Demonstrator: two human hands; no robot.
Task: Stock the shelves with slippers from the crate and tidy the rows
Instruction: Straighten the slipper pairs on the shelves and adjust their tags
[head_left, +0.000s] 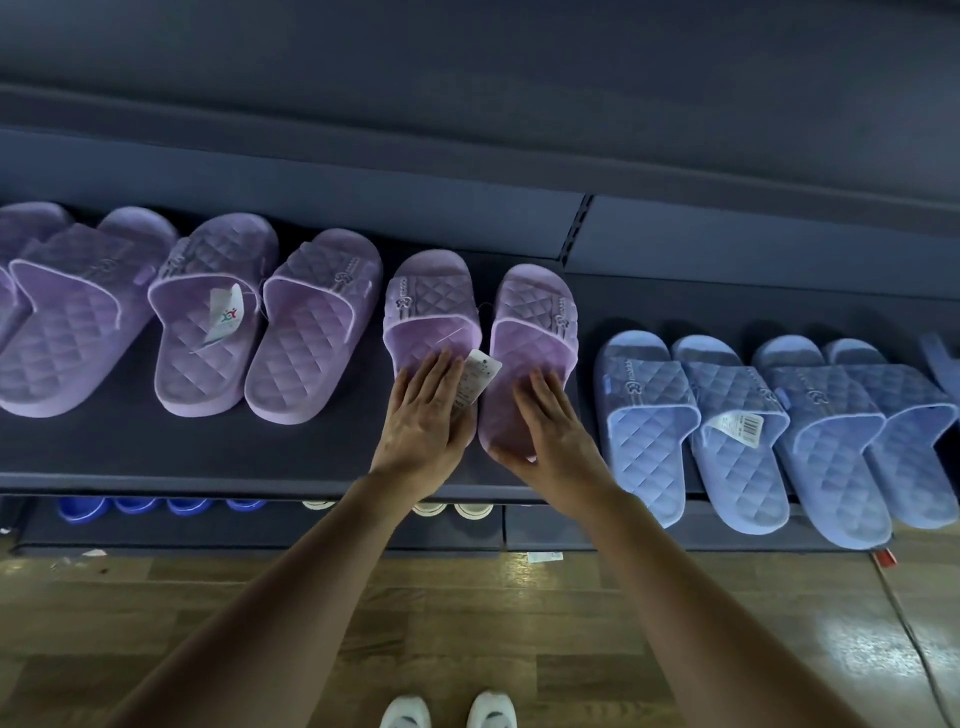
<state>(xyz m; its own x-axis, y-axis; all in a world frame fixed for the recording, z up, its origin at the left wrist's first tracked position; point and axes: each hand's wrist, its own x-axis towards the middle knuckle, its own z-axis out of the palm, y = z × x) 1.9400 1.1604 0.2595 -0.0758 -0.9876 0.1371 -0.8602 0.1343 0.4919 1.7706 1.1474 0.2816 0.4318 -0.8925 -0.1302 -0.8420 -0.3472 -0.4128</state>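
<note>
A pair of purple quilted slippers stands on the dark shelf (208, 457), toes pointing to the back. My left hand (423, 415) lies flat with straight fingers on the heel of the left slipper (428, 306). My right hand (553, 431) rests flat on the heel of the right slipper (535, 322). A white price tag (475, 379) sticks up between the two hands. More purple slippers (311, 322) line the shelf to the left. The crate is not in view.
Blue quilted slippers (644, 415) fill the shelf to the right, one with a barcode tag (737, 428). A lower shelf shows blue shoes (135, 505) and white shoes (470, 510). Wooden floor (493, 623) lies below, with my white shoes at the bottom edge.
</note>
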